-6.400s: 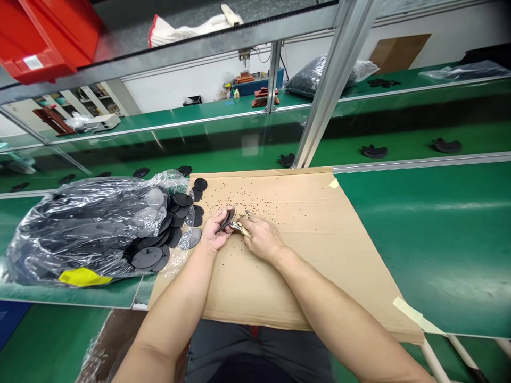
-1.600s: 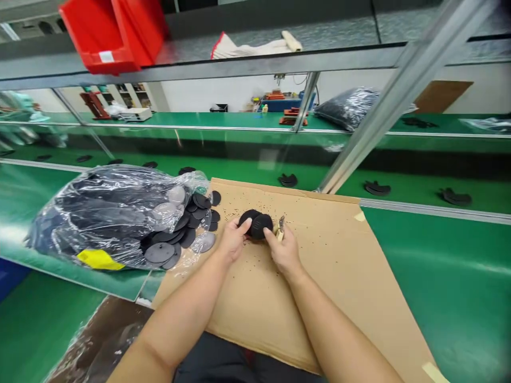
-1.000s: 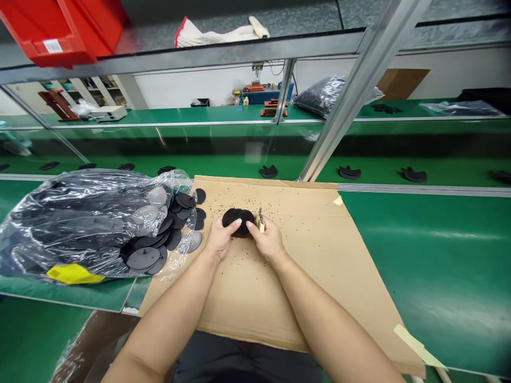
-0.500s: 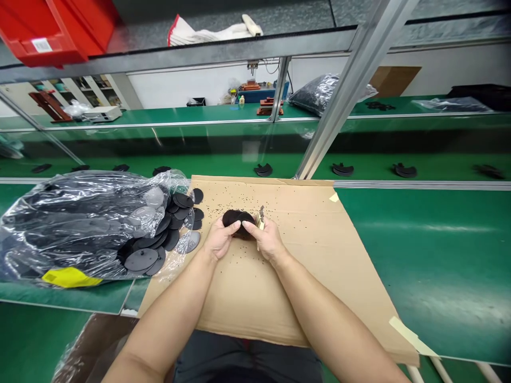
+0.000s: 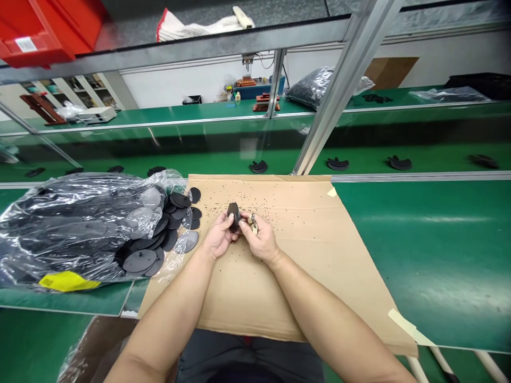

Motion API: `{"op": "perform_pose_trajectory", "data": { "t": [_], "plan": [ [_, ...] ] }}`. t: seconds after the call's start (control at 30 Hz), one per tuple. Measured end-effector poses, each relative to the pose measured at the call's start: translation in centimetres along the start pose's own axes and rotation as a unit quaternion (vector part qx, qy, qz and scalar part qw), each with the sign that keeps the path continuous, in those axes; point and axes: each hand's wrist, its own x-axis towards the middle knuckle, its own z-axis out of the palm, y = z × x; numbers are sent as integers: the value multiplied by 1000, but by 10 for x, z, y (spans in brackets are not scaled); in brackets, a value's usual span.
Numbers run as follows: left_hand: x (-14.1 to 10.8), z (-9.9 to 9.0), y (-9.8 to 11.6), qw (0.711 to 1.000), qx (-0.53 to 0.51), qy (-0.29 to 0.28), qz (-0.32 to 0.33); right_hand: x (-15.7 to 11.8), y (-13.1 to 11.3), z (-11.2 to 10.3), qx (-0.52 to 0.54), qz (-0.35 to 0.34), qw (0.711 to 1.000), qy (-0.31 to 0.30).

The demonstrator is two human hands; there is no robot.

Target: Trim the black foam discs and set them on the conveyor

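Over the cardboard sheet (image 5: 279,298), my left hand (image 5: 218,235) grips black round discs (image 5: 233,215) pressed together, now standing on edge. The fingertips of my right hand (image 5: 261,239) touch the right side of these discs. Tucked in my right hand is a small tool with cream handles and a metal head, looking like nippers (image 5: 253,223); its grip is partly hidden by the fingers. Many tiny black bits are scattered on the cardboard around both hands. To the left, loose black discs (image 5: 170,239) spill from the mouth of a clear plastic bag (image 5: 88,213).
Beyond the cardboard runs a green conveyor belt (image 5: 223,154) bearing curved black parts (image 5: 258,167). A slanting metal post (image 5: 331,106) rises behind the sheet. Overhead, a shelf holds a red bin (image 5: 48,32) and a white glove (image 5: 195,26). Yellow tape (image 5: 411,327) marks the sheet's right corner.
The discs have been turned from a flat, fanned position to on edge. My right hand has shifted slightly left, and the tool has tilted. The view has moved slightly.
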Motion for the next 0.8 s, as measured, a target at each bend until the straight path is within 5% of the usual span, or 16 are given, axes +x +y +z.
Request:
{"op": "perform_pose_trajectory", "data": {
  "t": [0.47, 0.63, 0.8],
  "plan": [
    [-7, 1, -2, 998, -31, -44, -38, 2, -8, -1, -129, -129, 983, 7],
    [-7, 3, -9, 999, -21, -42, -8, 2, -10, 3, -130, -98, 986, 34],
    [-3, 5, -8, 997, -24, 47, 56, 4, -6, 5, -65, 3, 995, 82]
  ]
}}
